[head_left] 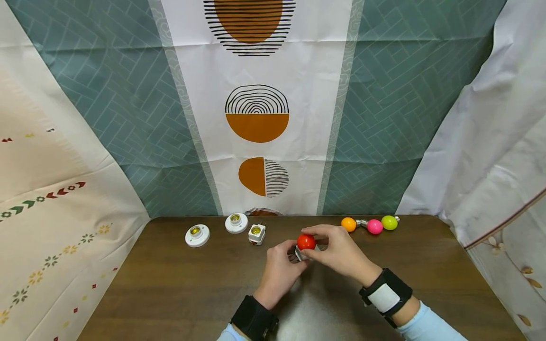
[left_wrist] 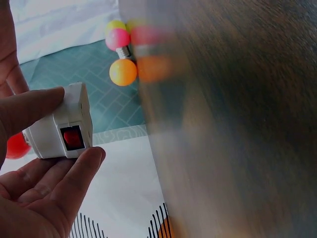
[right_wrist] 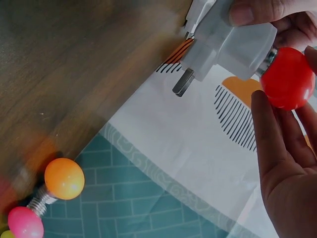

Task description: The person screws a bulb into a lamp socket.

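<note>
My left hand (head_left: 281, 270) grips a white plug-in bulb socket (right_wrist: 247, 49) with a red rocker switch (left_wrist: 73, 138) and a metal plug prong (right_wrist: 184, 83). Between the fingers of my right hand (head_left: 341, 251) is a red round bulb (head_left: 306, 241), pinched at its sides. The bulb's metal base meets the socket's mouth, and part of the thread shows in the right wrist view; how deep it sits I cannot tell. Both hands are held over the middle of the table, with the socket lying sideways in the wrist views.
On the brown table (head_left: 192, 293), two round white lamp holders (head_left: 197, 236) and another white plug-in socket (head_left: 257, 234) stand at the back left. An orange bulb (head_left: 348, 224), a pink bulb (head_left: 375, 227) and a lime-green bulb (head_left: 389, 222) lie at the back right. A patterned curtain (head_left: 256, 66) hangs behind.
</note>
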The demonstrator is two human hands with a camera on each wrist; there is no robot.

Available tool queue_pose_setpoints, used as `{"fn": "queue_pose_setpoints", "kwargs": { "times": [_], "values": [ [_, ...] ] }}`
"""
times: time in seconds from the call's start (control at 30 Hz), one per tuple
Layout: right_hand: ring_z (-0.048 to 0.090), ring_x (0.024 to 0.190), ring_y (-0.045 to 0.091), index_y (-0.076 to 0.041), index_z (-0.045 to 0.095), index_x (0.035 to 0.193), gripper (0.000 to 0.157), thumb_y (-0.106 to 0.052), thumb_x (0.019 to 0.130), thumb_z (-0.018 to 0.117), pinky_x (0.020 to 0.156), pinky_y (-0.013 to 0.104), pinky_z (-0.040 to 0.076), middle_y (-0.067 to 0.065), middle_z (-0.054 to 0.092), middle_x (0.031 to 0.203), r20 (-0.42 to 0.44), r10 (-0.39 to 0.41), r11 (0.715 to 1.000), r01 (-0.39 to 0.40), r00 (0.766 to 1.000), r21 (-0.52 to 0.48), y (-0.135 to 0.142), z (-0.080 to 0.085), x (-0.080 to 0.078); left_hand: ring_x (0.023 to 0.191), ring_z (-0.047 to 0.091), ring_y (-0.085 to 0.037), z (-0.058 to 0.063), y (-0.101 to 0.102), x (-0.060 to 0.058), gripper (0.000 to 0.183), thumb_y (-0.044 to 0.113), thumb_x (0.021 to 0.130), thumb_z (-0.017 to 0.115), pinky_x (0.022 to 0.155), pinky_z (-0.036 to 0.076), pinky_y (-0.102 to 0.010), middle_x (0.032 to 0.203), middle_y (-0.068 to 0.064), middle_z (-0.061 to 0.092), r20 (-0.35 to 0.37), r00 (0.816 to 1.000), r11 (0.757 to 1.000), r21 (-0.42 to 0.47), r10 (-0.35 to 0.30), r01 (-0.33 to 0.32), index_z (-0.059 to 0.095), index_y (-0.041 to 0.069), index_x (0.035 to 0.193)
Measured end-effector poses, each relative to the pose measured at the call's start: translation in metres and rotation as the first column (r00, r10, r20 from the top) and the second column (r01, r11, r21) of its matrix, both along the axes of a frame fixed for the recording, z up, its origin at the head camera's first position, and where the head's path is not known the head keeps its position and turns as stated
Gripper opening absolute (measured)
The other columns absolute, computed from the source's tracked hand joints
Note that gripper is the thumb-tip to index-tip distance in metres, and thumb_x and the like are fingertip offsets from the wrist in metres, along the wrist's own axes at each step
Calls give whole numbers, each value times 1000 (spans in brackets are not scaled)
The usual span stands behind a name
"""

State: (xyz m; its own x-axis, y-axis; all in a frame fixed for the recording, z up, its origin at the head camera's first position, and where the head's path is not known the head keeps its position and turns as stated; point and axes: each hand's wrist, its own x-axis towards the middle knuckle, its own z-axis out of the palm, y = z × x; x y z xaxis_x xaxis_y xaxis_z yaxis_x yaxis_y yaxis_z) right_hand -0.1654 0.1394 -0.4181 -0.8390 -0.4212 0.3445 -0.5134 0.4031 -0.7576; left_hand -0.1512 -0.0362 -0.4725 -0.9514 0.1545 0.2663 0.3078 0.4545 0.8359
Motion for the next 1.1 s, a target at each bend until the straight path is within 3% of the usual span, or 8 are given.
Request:
{"fn": "queue_pose_setpoints", "kwargs": {
  "times": [0.2, 0.47, 0.77, 1.1],
  "values": [
    [55, 104, 6, -22, 60, 121, 52, -16, 73, 78, 85, 29, 44, -9, 55, 123, -3, 30, 999, -30, 1000, 13, 1, 3, 0, 81, 59, -4, 0, -1, -1, 34, 15, 70, 79, 71, 48, -23, 92, 8, 63, -19, 1000, 1000, -8, 0, -1, 64, 15, 101],
    [58, 92, 6, -21, 64, 110, 41, -15, 72, 78, 80, 28, 47, -9, 60, 106, -9, 3, 1000, -3, 1000, 1, 0, 0, -1, 81, 59, -4, 0, -1, -1, 32, 15, 70, 78, 71, 48, -23, 91, 9, 62, -17, 1000, 1000, 4, -3, 3, 64, 16, 99],
    [53, 106, 5, -24, 59, 121, 53, -17, 72, 77, 87, 28, 43, -10, 56, 121, -31, 46, 998, -45, 998, 32, 1, 2, -2, 82, 60, -5, 2, 0, 0, 34, 14, 69, 78, 72, 48, -23, 92, 8, 63, -29, 1000, 1000, 3, 8, -8, 65, 15, 101],
    [56, 96, 6, -21, 63, 116, 46, -19, 73, 79, 81, 28, 47, -8, 60, 111, -22, 19, 1000, -19, 1000, 8, 1, 1, 0, 80, 60, -5, 3, 1, 0, 32, 15, 70, 78, 70, 49, -24, 90, 9, 62, -37, 999, 1000, 8, 1, 0, 65, 17, 99]
  ]
}}
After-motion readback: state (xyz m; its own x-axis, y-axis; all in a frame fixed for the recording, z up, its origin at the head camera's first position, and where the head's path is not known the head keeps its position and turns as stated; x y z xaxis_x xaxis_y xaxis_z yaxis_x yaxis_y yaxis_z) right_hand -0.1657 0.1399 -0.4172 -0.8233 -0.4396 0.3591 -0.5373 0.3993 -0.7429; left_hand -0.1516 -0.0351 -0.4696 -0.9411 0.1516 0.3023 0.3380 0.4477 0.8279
